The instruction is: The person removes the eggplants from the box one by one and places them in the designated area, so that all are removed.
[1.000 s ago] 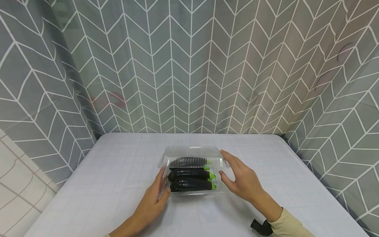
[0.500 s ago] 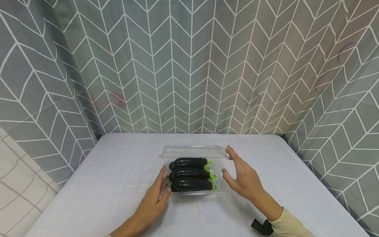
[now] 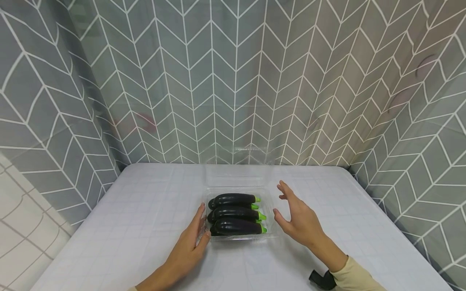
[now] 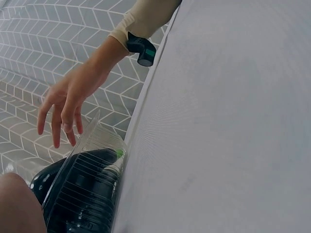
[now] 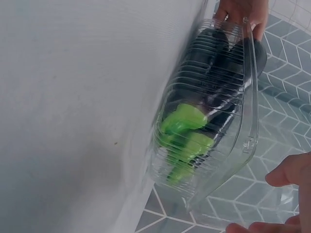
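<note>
Several glossy black eggplants (image 3: pixel 238 226) with green stem ends (image 5: pixel 187 119) lie stacked in a clear plastic clamshell container (image 3: pixel 242 237). Its transparent lid (image 3: pixel 234 176) stands raised at the back of the tub, hard to make out against the curtain. My left hand (image 3: pixel 189 238) rests against the container's left side, fingers along the wall and thumb at the front left corner. To the right of the tub, my right hand (image 3: pixel 300 220) hovers with fingers spread and holds nothing. The left wrist view shows the right hand (image 4: pixel 73 94) apart from the ribbed tub wall (image 4: pixel 90 194).
A white cloth (image 3: pixel 153 202) covers the table. Behind it and at both sides hangs a grey curtain (image 3: pixel 233 89) with white chevron lines. A black wrist device (image 3: pixel 323 279) sits at the right sleeve. White tiles (image 3: pixel 25 226) show at the lower left.
The lid has swung up and back from over the rear eggplants to a raised position behind the tub. My right hand has let go of its edge. The left hand has stayed in place.
</note>
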`<state>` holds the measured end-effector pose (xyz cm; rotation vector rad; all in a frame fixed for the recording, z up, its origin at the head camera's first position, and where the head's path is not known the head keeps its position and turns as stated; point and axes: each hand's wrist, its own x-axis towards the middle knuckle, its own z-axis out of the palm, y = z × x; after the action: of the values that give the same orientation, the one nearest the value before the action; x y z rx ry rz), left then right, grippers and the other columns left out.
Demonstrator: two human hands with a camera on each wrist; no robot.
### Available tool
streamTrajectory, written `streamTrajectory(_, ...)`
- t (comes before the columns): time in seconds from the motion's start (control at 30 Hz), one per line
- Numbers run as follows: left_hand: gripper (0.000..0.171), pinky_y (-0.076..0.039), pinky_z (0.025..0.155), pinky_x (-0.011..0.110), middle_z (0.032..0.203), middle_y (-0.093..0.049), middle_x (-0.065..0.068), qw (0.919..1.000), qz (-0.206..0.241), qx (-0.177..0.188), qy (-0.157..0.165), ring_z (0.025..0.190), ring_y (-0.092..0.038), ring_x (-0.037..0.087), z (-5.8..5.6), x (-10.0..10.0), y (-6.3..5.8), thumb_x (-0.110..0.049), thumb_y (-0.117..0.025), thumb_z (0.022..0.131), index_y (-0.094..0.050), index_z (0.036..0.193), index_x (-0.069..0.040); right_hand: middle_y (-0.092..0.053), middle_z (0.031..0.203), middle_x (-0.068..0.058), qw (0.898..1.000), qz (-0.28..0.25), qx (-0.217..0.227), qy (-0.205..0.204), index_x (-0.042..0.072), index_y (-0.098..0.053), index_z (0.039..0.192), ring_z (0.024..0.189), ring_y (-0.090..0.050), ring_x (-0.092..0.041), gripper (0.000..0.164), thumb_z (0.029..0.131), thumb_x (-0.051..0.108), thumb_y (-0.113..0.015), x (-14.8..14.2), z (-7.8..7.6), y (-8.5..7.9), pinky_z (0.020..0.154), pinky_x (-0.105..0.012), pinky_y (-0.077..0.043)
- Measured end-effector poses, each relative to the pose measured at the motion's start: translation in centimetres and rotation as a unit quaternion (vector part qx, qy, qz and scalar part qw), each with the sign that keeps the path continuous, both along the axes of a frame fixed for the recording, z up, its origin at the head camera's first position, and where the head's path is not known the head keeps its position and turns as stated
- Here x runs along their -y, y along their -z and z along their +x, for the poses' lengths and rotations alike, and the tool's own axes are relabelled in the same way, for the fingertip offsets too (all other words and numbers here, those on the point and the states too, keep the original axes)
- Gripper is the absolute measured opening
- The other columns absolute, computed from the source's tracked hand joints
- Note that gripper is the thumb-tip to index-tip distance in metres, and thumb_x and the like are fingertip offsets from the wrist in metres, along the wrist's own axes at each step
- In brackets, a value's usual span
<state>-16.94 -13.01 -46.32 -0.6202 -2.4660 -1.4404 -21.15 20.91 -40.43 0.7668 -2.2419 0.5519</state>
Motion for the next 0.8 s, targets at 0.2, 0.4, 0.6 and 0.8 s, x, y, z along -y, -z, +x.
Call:
streamTrajectory(0.2,0.075,-0.040,0.111,0.048,0.170,-0.021,0.013,0.9999,0.003,0.010,0.004,0.142,-0.044,0.036,0.1,0.0,-0.1,-0.011,-0.055,0.107,-0.012,0.168,-0.012,-0.066,0.137,-0.014,1.000,0.005,0.005,-0.008,0.001,-0.042,0.156,0.077,-0.068,-0.022,0.082,0.084,0.012,-0.079,0.0,0.0,0.3,0.048,-0.022,-0.036)
streamTrajectory(0.4,0.073,-0.039,0.111,0.050,0.169,-0.023,0.015,1.0000,0.005,0.000,0.006,0.141,-0.044,0.039,0.0,0.0,0.0,-0.010,-0.055,0.107,-0.013,0.167,-0.009,-0.069,0.126,-0.016,0.999,0.015,0.034,0.000,0.001,-0.044,0.154,0.076,-0.068,-0.025,0.080,0.084,0.013,-0.080,0.1,0.0,0.5,0.051,-0.027,-0.045)
streamTrajectory(0.6,0.070,-0.038,0.112,0.049,0.169,-0.022,0.015,0.9993,-0.010,-0.035,0.006,0.142,-0.044,0.037,-0.2,0.0,0.1,-0.004,-0.056,0.105,-0.020,0.165,-0.004,-0.065,0.132,-0.015,0.998,0.027,0.057,-0.012,0.001,-0.050,0.149,0.109,-0.069,-0.033,0.071,0.085,0.015,-0.079,0.4,0.0,0.9,0.070,-0.046,-0.060)
streamTrajectory(0.8,0.062,-0.033,0.115,0.046,0.170,-0.021,0.012,0.9979,-0.034,-0.054,-0.010,0.149,-0.033,0.029,-0.1,0.0,0.0,-0.007,-0.057,0.104,-0.033,0.161,-0.003,-0.057,0.146,-0.015,0.996,0.041,0.060,-0.055,0.004,-0.058,0.142,0.124,-0.061,-0.032,0.061,0.085,0.013,-0.079,1.0,0.0,1.1,0.077,-0.046,-0.061)
